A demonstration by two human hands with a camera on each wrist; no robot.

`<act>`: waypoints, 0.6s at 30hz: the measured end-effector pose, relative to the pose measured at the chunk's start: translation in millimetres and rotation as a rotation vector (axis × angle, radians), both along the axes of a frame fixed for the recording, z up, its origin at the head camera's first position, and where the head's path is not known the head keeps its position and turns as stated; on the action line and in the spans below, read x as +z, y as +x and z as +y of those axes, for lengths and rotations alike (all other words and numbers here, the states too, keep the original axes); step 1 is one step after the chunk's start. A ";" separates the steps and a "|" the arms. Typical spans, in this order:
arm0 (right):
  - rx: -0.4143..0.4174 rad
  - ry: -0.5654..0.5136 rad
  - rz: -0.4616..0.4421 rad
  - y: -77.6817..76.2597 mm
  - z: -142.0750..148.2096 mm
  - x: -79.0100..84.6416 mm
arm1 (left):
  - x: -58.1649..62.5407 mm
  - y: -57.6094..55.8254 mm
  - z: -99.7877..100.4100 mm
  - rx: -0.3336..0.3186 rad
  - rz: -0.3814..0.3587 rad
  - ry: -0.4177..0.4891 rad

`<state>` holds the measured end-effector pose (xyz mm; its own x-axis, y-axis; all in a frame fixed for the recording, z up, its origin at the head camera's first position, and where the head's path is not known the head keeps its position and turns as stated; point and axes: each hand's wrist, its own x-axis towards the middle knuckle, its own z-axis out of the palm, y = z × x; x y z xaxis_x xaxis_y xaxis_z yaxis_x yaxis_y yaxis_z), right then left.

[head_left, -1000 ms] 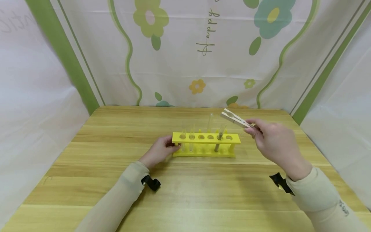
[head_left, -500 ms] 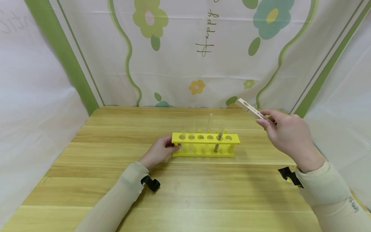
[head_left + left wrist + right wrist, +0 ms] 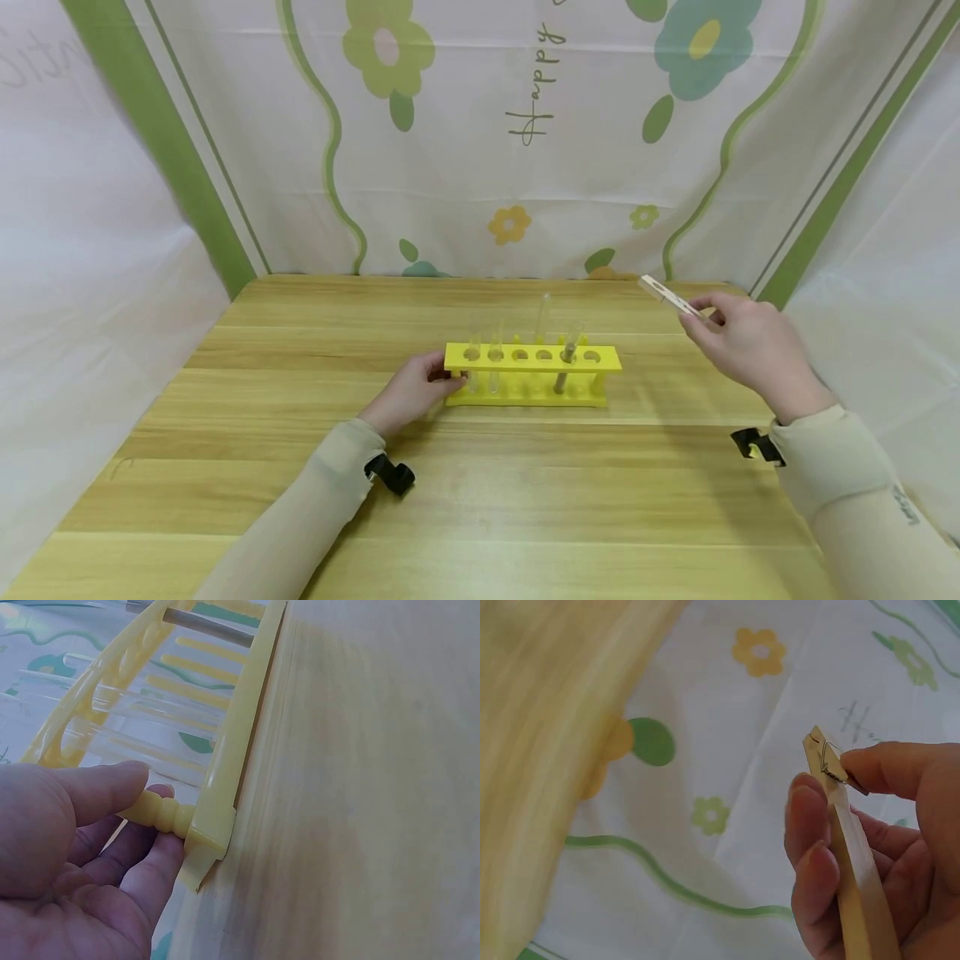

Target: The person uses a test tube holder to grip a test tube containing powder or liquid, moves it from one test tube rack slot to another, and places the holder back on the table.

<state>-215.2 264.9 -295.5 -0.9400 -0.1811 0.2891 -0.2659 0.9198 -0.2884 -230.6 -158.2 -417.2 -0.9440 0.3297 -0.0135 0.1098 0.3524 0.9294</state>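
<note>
A yellow test tube rack [image 3: 532, 357] stands on the table. My left hand [image 3: 412, 392] grips its left end post [image 3: 166, 814], thumb and fingers around it. Two clear test tubes [image 3: 495, 340] sit in the leftmost holes. A test tube with dark grey contents [image 3: 568, 353] leans slightly in the fifth hole. Another clear tube [image 3: 543, 317] stands at the back of the rack. Off to the right, above the table, my right hand [image 3: 753, 342] holds a wooden test tube holder [image 3: 855, 862]. In the right wrist view the thumb presses its short lever by the metal spring [image 3: 826, 761].
The wooden table [image 3: 480, 500] reaches back to a white curtain [image 3: 450, 167] with flowers and green stripes. More white cloth [image 3: 892, 250] hangs along both sides. A black strap [image 3: 390, 473] sits on each sleeve.
My right hand has moved right, away from the rack, carrying the test tube holder; lately it has dipped slightly. The left hand and the rack have stayed in place.
</note>
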 end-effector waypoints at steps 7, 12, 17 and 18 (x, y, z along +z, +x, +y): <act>-0.029 -0.031 -0.146 -20.9 20.0 -24.4 | 0.9 0.4 0.6 0.012 -0.008 -0.004; -0.026 0.006 -0.153 -32.6 29.0 -41.0 | 0.6 0.6 1.3 0.019 -0.009 -0.018; -0.016 0.045 -0.230 -40.5 29.2 -46.7 | -0.9 -0.2 0.1 0.017 -0.012 -0.011; -0.015 0.051 -0.248 -41.7 28.5 -46.8 | -1.2 -0.3 -0.1 0.017 -0.012 -0.009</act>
